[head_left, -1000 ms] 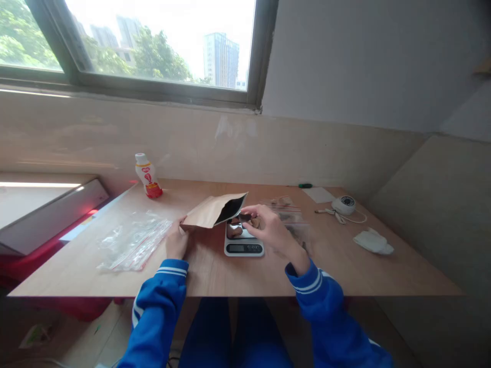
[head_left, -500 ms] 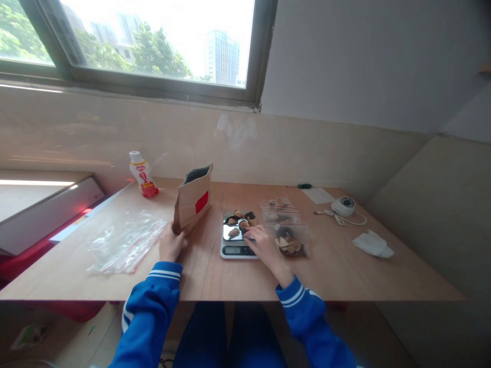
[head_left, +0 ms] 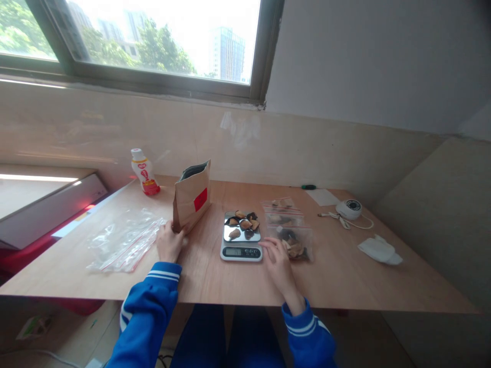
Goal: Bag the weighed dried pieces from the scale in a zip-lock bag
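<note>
A small kitchen scale (head_left: 241,250) sits on the wooden table (head_left: 345,286) with several brown and dark pieces (head_left: 242,223) on its shiny pan. My right hand (head_left: 278,261) rests on the table just right of the scale, fingers stretched out and empty. A brown paper pouch (head_left: 191,197) with a red label stands upright and open at the top. My left hand (head_left: 169,241) grips its bottom corner. Filled clear zip bags (head_left: 291,232) lie right of the scale.
A pile of empty zip bags (head_left: 125,240) lies at the left. A white and red bottle (head_left: 142,172) stands at the back left. A round white device with a cord (head_left: 350,208), white cloth (head_left: 379,250), paper (head_left: 322,196) and a green pen (head_left: 307,187) lie to the right.
The pouch went from tipped over the scale to standing upright at the left. My right hand left the pan and drew back beside the scale.
</note>
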`<state>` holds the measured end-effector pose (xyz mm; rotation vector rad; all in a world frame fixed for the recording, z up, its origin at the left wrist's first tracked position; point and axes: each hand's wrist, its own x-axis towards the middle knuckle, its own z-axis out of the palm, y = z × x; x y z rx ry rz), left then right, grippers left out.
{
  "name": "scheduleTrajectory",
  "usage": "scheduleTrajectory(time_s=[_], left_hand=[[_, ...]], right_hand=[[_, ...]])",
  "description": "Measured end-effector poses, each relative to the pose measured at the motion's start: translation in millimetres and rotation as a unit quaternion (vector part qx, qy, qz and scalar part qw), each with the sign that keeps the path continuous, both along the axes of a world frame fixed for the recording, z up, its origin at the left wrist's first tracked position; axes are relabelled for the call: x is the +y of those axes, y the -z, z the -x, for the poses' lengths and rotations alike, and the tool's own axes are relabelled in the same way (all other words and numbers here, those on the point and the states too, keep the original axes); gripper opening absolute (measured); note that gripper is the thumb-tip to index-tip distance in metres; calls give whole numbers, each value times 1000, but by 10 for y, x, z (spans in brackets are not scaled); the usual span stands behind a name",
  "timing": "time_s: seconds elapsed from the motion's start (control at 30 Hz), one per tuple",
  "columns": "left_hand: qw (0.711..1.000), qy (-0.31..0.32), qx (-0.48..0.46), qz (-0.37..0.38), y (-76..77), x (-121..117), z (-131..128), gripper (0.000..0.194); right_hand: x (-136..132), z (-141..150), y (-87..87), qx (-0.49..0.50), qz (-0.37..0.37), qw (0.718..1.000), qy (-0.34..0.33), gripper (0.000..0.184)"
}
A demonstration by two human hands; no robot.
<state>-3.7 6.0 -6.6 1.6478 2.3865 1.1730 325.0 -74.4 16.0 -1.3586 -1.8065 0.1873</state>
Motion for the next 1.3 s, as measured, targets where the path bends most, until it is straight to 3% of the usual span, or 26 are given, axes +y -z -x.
scheduleTrajectory(time_s=[0.17, 0.57, 0.8, 0.9, 1.0, 1.07, 1.2, 1.3], left_hand=[[999, -40, 25, 8, 19, 14, 8, 46], [998, 2, -10, -64, 74, 35, 36, 44], [986, 21, 9, -166, -76, -33, -32, 40], [977, -31, 21, -209, -185, -139, -55, 34], [973, -122, 22, -196, -220, -306, -17, 36], [974, -145, 27, -171, -177, -428, 52, 32], [983, -100, 32, -153, -43, -580, 263, 9], [989, -78, 2, -128, -22, -594, 426, 11]], right_hand=[[-132, -51, 134, 52, 24, 998, 19, 20], [-156, -77, 187, 62, 23, 996, 52, 20], [-142, -68, 210, 54, 34, 996, 57, 21], [-125, -87, 241, 48, 35, 995, 86, 21], [-103, -111, 271, 44, 33, 992, 116, 23], [-92, -120, 284, 45, 36, 991, 124, 23], [-90, -120, 293, 46, 36, 990, 125, 25], [-102, -124, 289, 48, 26, 990, 127, 26]])
